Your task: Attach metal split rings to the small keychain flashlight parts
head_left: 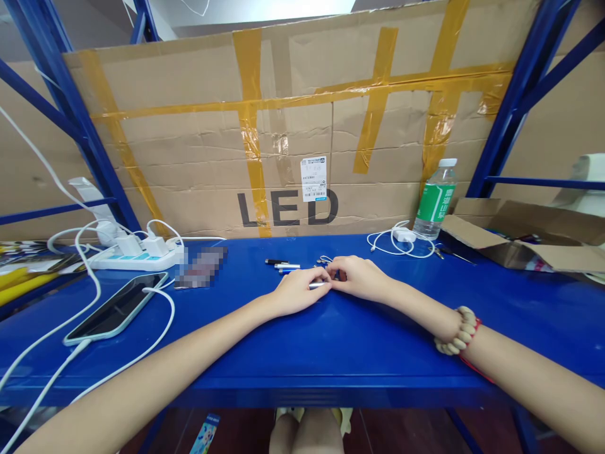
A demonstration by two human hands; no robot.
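My left hand (295, 292) rests low over the blue shelf with its fingers curled round a short silver pen-like tube (317, 285). Close against its fingertips, my right hand (363, 277) is closed in a pinch; whatever lies between those fingers is too small to make out. Just beyond the left hand lie a black pen-like stick (276, 261), a silver one (287, 266) and a blue one (286, 271). Some small parts (323, 261) lie behind the hands, partly hidden by the right one.
On the left are a phone (118, 307) with a white cable and a power strip (137, 255) with plugs. A water bottle (435, 200), a white coiled cable (401, 236) and an open cardboard box (524, 236) stand right. Taped cardboard (198, 157) closes the back.
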